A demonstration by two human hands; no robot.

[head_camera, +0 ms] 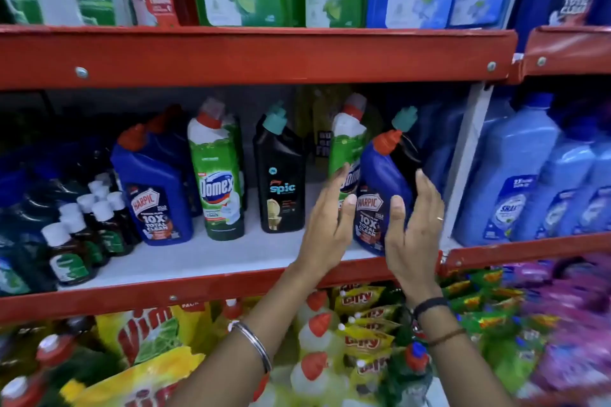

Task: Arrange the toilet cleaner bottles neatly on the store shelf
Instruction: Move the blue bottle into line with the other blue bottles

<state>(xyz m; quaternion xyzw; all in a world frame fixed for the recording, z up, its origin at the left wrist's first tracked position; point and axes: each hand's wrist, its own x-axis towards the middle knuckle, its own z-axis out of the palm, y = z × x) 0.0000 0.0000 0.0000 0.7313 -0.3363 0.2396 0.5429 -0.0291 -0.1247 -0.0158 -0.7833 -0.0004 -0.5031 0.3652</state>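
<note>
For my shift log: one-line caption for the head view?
Both hands, left and right, flank a blue Harpic bottle on the white shelf.

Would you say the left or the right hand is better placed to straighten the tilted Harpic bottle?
Probably the right hand: its thumb rests on the tilted Harpic bottle, while the left hand mostly covers the Domex bottle.
</note>
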